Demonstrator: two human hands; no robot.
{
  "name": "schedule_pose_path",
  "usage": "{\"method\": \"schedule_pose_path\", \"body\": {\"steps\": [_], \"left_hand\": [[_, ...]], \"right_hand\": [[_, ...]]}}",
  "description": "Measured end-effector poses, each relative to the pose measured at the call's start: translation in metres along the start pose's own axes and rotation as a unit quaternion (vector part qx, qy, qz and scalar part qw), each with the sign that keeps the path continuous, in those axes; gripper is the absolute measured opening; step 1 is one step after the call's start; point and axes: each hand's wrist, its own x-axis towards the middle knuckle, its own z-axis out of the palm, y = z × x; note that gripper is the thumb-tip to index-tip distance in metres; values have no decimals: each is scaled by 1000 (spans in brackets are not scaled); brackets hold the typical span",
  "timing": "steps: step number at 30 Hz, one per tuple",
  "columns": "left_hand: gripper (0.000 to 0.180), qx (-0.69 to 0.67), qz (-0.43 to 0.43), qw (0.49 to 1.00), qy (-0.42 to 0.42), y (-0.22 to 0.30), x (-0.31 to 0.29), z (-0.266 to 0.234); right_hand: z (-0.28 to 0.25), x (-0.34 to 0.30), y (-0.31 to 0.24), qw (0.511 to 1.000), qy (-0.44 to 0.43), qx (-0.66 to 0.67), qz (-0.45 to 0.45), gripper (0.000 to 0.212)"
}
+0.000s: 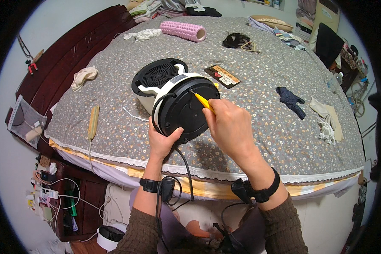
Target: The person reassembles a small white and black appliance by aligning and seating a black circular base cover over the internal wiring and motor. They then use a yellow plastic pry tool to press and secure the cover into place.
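A white and black electric fan (184,112) lies tipped on the flowered bedspread, its round black base turned toward me. Its black slotted grille (156,75) faces up at the far left. My left hand (163,139) grips the lower left rim of the base, thumb on the black underside. In my closed right hand (230,125) is a yellow-handled screwdriver (204,101). Its tip meets the upper part of the base, near a small recess; whether it sits in a screw I cannot tell. A black power cord (186,167) hangs from the fan over the bed's near edge.
Beyond the fan lie a pink foam roller (183,31), a flat dark box (222,76) and a black hair-like bundle (237,41). Dark blue cloth (291,101) lies at the right. A yellow stick-like thing with a cord (93,122) is at the left, near the wooden headboard (67,55).
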Motion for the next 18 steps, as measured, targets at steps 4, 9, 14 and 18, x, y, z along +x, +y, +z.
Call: {"method": "schedule_pose_path", "body": {"steps": [4,9,14,18], "left_hand": [[69,21,5,1000,-3,0,1,-1],[68,0,11,1000,-5,-3,2,0],[66,0,4,1000,-5,-1,2,0],[65,0,4,1000,-3,2,2,1]], "right_hand": [[0,0,-2,1000,-14,-9,13,20],[0,4,-3,998,-22,25,49,18],[-1,6,-8,999,16,-28,7,16],[2,6,-6,999,31,-6,10,12]]}}
